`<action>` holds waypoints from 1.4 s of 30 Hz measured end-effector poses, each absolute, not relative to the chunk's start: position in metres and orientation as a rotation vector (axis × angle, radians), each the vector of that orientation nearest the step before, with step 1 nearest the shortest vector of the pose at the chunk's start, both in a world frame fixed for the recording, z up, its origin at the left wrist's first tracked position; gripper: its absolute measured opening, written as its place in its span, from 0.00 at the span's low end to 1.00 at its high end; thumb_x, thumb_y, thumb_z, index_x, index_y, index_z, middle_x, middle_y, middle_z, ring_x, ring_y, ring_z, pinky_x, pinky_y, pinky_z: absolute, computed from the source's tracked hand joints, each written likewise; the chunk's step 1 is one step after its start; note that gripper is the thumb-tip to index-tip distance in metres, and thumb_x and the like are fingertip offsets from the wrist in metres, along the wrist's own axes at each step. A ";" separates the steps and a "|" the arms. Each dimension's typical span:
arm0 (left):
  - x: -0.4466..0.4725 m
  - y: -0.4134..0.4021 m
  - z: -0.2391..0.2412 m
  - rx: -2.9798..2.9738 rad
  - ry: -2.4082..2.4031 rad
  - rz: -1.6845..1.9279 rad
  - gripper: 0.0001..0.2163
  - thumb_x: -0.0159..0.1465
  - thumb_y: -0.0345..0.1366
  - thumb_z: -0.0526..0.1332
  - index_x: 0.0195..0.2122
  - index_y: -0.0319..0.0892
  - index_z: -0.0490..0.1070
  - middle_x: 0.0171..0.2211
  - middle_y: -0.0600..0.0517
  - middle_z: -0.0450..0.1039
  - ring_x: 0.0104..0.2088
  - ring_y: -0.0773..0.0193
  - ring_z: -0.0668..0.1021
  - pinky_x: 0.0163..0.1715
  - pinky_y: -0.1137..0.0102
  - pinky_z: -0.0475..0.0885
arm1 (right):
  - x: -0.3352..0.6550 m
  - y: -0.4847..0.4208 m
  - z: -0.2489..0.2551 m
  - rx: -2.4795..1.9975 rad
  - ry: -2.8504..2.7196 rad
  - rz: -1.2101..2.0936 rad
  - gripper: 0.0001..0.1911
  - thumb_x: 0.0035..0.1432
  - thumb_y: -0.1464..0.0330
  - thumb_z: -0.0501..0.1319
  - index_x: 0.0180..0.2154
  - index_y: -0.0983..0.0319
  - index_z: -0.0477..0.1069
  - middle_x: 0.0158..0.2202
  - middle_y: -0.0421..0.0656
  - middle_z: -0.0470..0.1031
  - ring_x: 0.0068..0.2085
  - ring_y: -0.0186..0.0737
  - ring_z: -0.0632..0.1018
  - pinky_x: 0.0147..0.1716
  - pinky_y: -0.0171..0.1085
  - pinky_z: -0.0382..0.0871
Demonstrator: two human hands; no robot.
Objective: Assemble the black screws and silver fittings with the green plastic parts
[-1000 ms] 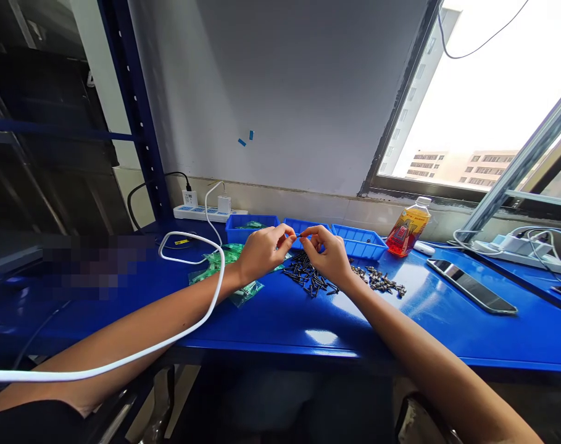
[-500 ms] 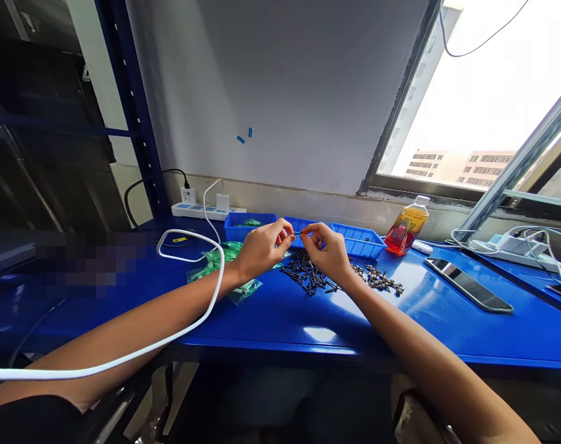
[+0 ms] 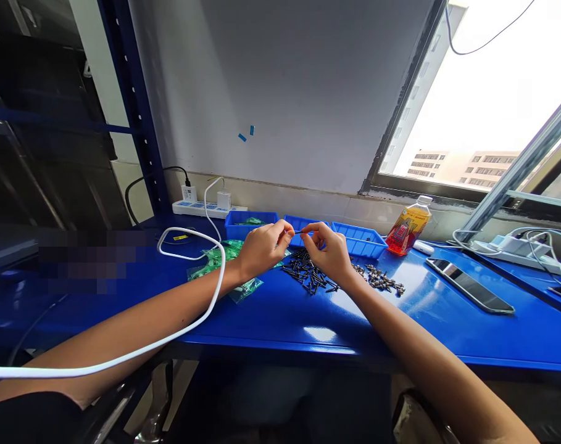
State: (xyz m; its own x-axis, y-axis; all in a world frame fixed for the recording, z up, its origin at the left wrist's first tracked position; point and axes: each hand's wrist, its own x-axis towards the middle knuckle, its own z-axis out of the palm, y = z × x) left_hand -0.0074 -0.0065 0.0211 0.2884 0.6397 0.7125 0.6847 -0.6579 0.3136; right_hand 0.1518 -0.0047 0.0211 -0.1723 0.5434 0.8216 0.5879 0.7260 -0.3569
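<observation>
My left hand (image 3: 265,250) and my right hand (image 3: 325,250) meet fingertip to fingertip above the blue table (image 3: 271,314). Between them is a thin black screw (image 3: 298,232), each hand pinching one end. Whether a smaller part sits on it is hidden by the fingers. Under my hands lies a loose pile of black screws (image 3: 310,274). To its right, partly behind my right wrist, spreads a pile of small silvery metal fasteners (image 3: 382,280). Green plastic bags (image 3: 224,254) lie beside my left wrist.
Blue bins (image 3: 251,225), (image 3: 361,240) line the wall. A drink bottle (image 3: 408,226) and a phone (image 3: 469,285) are to the right. A white cable (image 3: 136,345) crosses over my left forearm. A power strip (image 3: 206,209) stands behind.
Both hands keep nearly the same place and pinch. The screw between them looks slightly turned; the whole view has shifted a little.
</observation>
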 end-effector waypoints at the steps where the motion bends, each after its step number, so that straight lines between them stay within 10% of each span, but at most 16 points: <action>1: -0.007 -0.006 0.021 -2.482 -1.268 -1.347 0.08 0.64 0.37 0.51 0.37 0.41 0.67 0.25 0.54 0.72 0.26 0.64 0.74 0.26 0.72 0.64 | 0.152 -0.004 0.021 -0.885 -1.821 -0.048 0.06 0.53 0.67 0.55 0.29 0.61 0.68 0.14 0.31 0.56 0.17 0.27 0.61 0.20 0.29 0.56; 42: -0.009 -0.001 0.020 -2.537 -1.151 -1.279 0.11 0.65 0.37 0.50 0.33 0.40 0.69 0.29 0.51 0.73 0.31 0.63 0.75 0.30 0.70 0.65 | 0.155 -0.006 0.023 -0.951 -1.953 -0.189 0.06 0.54 0.67 0.54 0.32 0.60 0.67 0.16 0.34 0.63 0.19 0.29 0.65 0.23 0.29 0.58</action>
